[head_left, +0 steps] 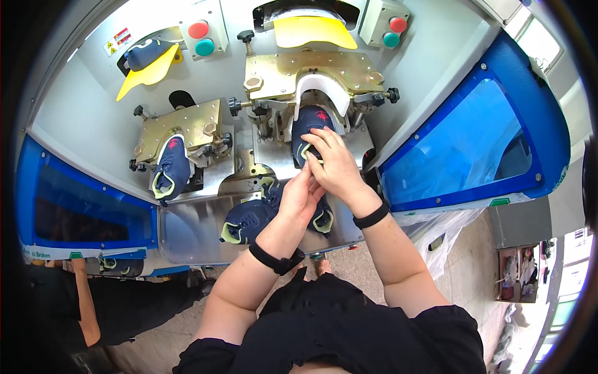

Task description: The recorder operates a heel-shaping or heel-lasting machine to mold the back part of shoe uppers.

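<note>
A navy shoe (306, 118) with a red mark on its toe sits toe-first in the right station of the press, below a white U-shaped pad (324, 90). My right hand (335, 163) lies over its ankle opening, fingers curled on the collar. From below, my left hand (301, 194) meets the heel end, its fingertips close to my right thumb and partly hidden. Another navy shoe (171, 167) with a lime lining is set in the left station. Near my left wrist, several more navy shoes, one of them a loose shoe (248, 218), rest on the metal ledge (187, 227).
Brass-coloured clamp plates (280, 67) with black knobs stand over the stations. Red and green buttons (204, 47) and a yellow flap (314, 32) are behind. Blue-framed doors (461, 143) flank the machine. Another person's arm (86, 305) shows at lower left.
</note>
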Available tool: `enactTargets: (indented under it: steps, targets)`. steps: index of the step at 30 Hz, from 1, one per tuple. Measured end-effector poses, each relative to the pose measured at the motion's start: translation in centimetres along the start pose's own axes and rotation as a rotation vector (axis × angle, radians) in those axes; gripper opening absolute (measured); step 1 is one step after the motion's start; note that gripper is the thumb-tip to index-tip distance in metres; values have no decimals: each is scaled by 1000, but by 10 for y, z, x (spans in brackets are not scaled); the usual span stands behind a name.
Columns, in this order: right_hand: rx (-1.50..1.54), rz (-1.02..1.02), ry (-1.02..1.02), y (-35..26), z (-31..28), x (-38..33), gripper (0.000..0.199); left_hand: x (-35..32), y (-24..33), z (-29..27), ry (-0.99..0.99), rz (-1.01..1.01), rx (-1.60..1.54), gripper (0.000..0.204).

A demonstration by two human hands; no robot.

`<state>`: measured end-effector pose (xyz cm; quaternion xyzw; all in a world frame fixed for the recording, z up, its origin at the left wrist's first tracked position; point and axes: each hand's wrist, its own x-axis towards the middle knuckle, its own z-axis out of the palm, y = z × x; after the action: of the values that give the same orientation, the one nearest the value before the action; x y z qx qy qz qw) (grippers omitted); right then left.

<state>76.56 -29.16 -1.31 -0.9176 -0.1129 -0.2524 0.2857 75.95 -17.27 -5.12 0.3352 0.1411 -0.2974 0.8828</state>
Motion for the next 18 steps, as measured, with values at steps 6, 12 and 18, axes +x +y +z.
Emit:
enactTargets:
  steps: [6,12,18]
  targets:
    - [8,27,-78,2,-2,1,36,0,0,2,10,-20,-3,41]
    - [8,27,-53,5,0,-1,36,-1,-1,2,15,-8,4,41]
    - [-76,32,-122,7,-2,-2,39,1,-8,3,126,21,2,42]
